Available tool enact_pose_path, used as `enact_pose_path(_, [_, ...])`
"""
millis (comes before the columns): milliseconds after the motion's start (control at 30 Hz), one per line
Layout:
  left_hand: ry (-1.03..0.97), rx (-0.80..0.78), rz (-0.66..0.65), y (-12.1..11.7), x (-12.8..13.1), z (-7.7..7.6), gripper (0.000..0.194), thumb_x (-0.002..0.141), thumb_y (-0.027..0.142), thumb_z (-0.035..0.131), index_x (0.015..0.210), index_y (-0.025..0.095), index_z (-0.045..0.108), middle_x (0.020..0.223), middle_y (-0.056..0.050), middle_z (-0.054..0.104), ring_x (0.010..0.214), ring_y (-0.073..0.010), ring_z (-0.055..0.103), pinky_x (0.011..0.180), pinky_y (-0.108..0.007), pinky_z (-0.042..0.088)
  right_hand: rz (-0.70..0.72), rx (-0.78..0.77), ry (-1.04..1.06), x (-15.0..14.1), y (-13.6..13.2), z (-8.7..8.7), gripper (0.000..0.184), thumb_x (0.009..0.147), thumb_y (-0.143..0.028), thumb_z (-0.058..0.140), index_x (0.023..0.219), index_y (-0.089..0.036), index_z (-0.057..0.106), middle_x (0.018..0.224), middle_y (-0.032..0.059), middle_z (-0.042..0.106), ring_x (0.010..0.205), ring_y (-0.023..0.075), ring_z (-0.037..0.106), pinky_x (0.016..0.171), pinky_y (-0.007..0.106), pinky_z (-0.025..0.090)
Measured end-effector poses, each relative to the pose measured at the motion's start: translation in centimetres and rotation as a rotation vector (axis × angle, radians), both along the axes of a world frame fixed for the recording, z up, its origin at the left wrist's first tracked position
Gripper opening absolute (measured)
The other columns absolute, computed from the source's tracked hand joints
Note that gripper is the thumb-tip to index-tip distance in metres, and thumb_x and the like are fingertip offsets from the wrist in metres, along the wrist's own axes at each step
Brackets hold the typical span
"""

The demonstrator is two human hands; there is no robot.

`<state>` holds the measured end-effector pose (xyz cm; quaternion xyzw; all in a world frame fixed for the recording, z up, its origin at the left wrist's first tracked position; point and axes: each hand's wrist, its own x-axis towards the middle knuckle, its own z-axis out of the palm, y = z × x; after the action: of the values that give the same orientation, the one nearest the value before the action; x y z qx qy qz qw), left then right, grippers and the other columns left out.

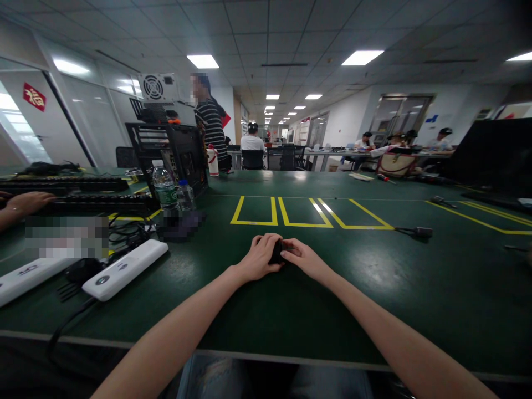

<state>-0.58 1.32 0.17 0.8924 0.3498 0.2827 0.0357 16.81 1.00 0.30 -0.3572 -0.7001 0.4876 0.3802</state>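
A small dark object (276, 254), mostly covered by fingers and too hidden to name, is between my hands just above or on the green table (233, 310). My left hand (261, 256) is wrapped over it from the left, thumb below and fingers on top. From the right, my right hand (302, 257) is closed with its thumb and fingertips pinching at the object's side. Beyond the hands, yellow tape outlines (306, 225) mark the table.
Left of me are a white power strip (124, 270), a water bottle (163, 188), a second bottle (185, 197) and an open computer case (187, 155). A cable plug (421, 231) lies to the right. A co-worker's hand (31, 202) is at the far left.
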Motion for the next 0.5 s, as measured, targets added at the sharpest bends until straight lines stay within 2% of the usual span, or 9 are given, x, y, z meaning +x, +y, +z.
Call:
enact_pose_path(167, [0.008, 0.005, -0.006, -0.1, -0.05, 0.09, 0.056, 0.067, 0.025, 0.057, 0.114, 0.022, 0.028, 0.113, -0.007, 0.039, 0.106, -0.022, 0.037, 0.092, -0.041, 0.025, 0.058, 0.04, 0.023, -0.03, -0.49, 0.33, 0.032, 0.068, -0.024, 0.06, 0.095, -0.021, 0.043, 0.101, 0.0022, 0.05, 0.095, 0.0168, 0.052, 0.084, 0.036, 0.042])
enact_pose_path(333, [0.002, 0.003, -0.004, -0.2, -0.04, 0.22, 0.055, 0.069, 0.028, 0.056, 0.115, 0.022, 0.027, 0.113, -0.007, 0.039, 0.106, -0.0218, 0.038, 0.092, -0.042, 0.025, -0.007, 0.059, 0.024, -0.33, -0.35, 0.14, 0.021, 0.073, -0.03, 0.054, 0.089, -0.021, 0.045, 0.096, 0.0013, 0.052, 0.087, 0.0153, 0.054, 0.08, 0.036, 0.044])
enact_pose_path(500, [0.006, 0.004, -0.001, -0.17, 0.08, 0.24, 0.055, 0.068, 0.028, 0.057, 0.115, 0.022, 0.028, 0.113, -0.007, 0.04, 0.106, -0.0218, 0.038, 0.092, -0.042, 0.025, -0.065, 0.04, 0.023, -0.37, 0.36, -0.51, 0.03, 0.071, -0.029, 0.056, 0.096, -0.02, 0.044, 0.1, 0.0035, 0.051, 0.095, 0.0167, 0.051, 0.084, 0.037, 0.041])
